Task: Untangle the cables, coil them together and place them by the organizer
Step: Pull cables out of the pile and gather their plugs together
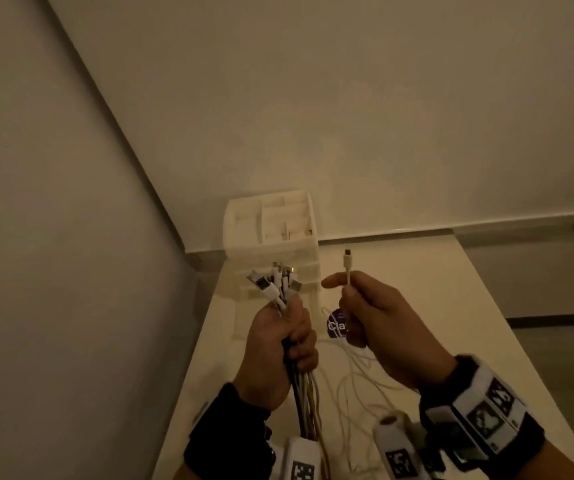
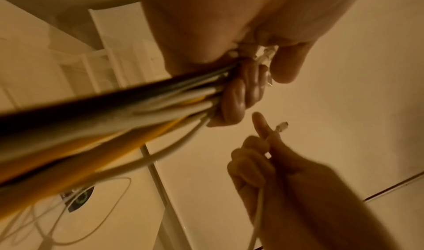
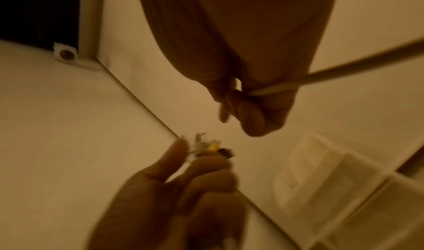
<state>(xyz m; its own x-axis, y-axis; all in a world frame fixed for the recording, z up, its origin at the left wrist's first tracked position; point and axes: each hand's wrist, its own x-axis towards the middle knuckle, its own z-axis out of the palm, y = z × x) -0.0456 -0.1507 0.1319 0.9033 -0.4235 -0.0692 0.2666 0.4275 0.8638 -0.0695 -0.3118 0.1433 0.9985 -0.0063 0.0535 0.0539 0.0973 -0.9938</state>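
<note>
My left hand (image 1: 278,344) grips a bundle of cables (image 1: 308,400), white, black and yellow, held upright over the table. Their plugs (image 1: 277,280) fan out above the fist. In the left wrist view the bundle (image 2: 110,112) runs into my curled fingers (image 2: 236,98). My right hand (image 1: 372,313) pinches a single white cable (image 1: 348,271) just below its plug, which points up. The rest of that cable (image 3: 339,76) trails from the right fist. The white organizer (image 1: 271,233) with its compartments stands at the table's far left corner, behind both hands.
Loose white cable loops (image 1: 358,386) lie on the white table (image 1: 452,306) under my hands. A dark round label (image 1: 336,323) lies there too. A wall (image 1: 53,237) runs close along the left. The table's right edge drops to the floor (image 1: 555,289).
</note>
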